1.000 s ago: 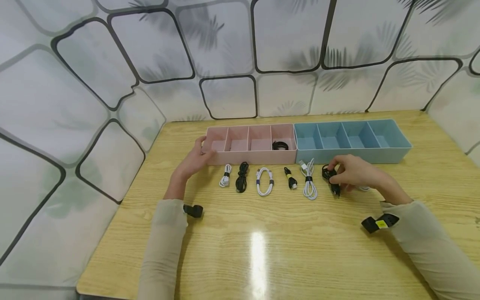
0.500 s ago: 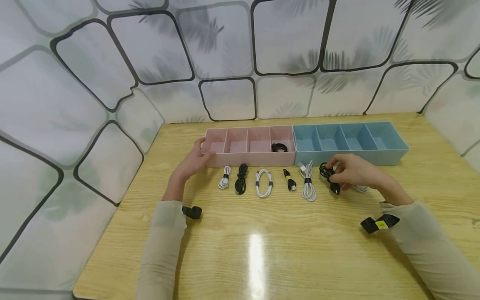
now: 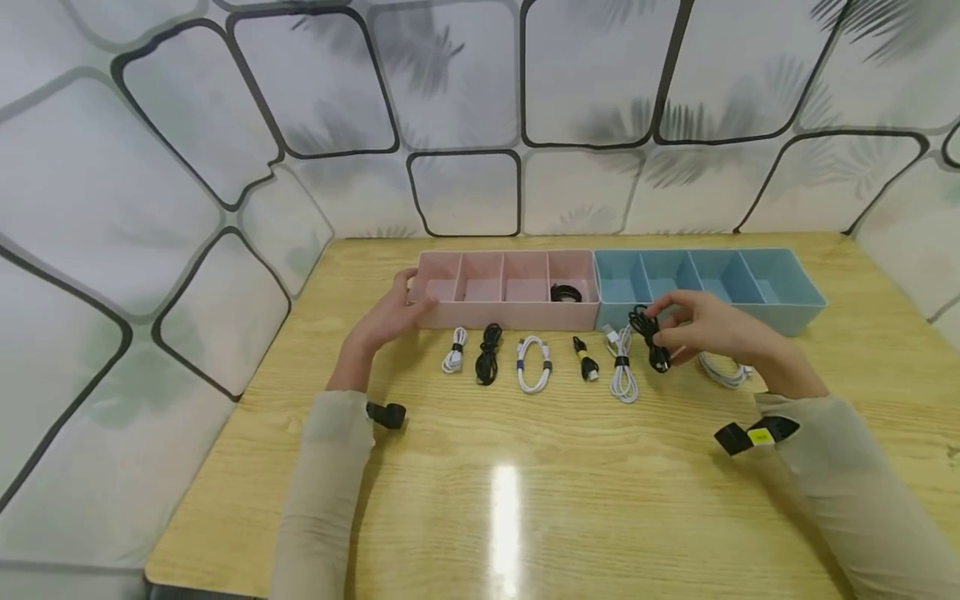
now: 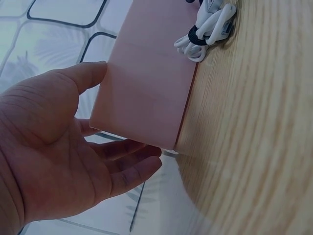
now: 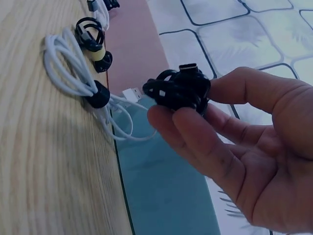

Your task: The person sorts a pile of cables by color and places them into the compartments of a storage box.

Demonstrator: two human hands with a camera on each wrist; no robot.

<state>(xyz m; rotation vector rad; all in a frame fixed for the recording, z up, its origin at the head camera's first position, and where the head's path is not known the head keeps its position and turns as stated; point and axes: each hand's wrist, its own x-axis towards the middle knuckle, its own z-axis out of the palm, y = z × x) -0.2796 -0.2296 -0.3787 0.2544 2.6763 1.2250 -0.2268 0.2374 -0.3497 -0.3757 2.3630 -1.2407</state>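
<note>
In the head view, my right hand (image 3: 712, 329) pinches a bundled black cable (image 3: 652, 337) above the table, in front of the blue box (image 3: 798, 318). The right wrist view shows the black cable (image 5: 178, 90) between the thumb and fingertips of my right hand (image 5: 264, 142), its metal plug end exposed. At the left end of the pink box (image 3: 510, 315), my left hand (image 3: 382, 321) holds the corner. The left wrist view has the thumb of my left hand (image 4: 58, 142) at the edge of the pink box (image 4: 146, 73) and the fingers round its end.
A coiled black cable (image 3: 566, 292) lies in the pink box's rightmost compartment. Along the boxes' front lie several bundled cables, among them a white one (image 3: 453, 350), a black one (image 3: 487, 354) and a larger white one (image 3: 623, 375). Another white coil (image 3: 723, 375) sits beneath the right wrist.
My right hand has lifted the black cable off the table and moved it slightly left, uncovering more of the white coil beside it. My left hand stays at the pink box.
</note>
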